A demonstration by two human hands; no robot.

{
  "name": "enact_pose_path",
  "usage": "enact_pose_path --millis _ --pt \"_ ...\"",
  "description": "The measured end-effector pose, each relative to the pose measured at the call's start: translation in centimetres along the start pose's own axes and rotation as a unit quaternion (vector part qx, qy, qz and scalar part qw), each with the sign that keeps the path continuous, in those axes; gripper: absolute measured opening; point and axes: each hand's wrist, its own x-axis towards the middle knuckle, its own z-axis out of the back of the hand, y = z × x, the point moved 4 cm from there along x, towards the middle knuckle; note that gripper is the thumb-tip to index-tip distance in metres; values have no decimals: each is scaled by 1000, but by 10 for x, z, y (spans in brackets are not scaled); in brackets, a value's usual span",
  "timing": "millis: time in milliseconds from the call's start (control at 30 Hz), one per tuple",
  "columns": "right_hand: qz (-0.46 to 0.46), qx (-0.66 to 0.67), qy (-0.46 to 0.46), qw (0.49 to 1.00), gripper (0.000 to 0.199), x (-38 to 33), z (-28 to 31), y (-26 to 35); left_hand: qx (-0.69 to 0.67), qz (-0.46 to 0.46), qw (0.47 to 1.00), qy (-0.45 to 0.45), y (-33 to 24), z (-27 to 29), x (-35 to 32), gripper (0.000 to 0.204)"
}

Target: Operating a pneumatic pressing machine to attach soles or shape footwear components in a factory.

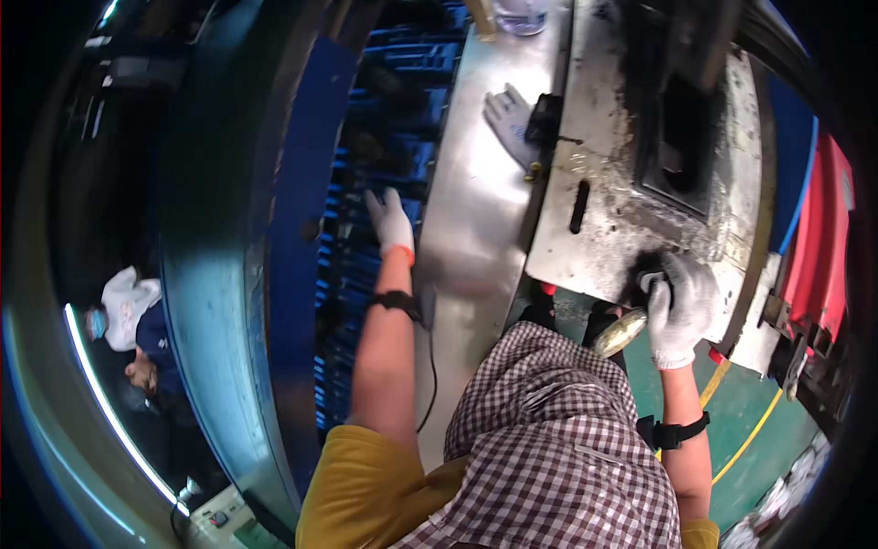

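Observation:
My left hand (390, 220), in a white knit glove with an orange cuff, reaches over a blue-lit slatted rack or conveyor (389, 91). Its fingers are spread and nothing shows in them. At the front edge of a stained metal plate (594, 242), my right hand (684, 306) curls in a white glove around something dark that its fingers mostly cover. A shiny pale-gold oval piece (620, 333) sticks out beside that hand, below the plate's edge. Whether it is joined to the dark thing, I cannot tell.
Between my hands runs a bare metal counter (466, 192) with a grey glove (512, 123) on it. A dark machine frame (681, 174) stands on the plate. Red panels (828, 238) rise at right. Two people (133, 311) are at far left.

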Motion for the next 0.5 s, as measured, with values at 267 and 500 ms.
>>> enact_pose_path --millis 267,500 --pt "14 11 11 1000 32 -1 -2 0 10 286 828 -482 113 191 -131 58" --pt "22 -21 38 999 30 -3 -3 2 -465 376 765 -240 243 259 -71 56"
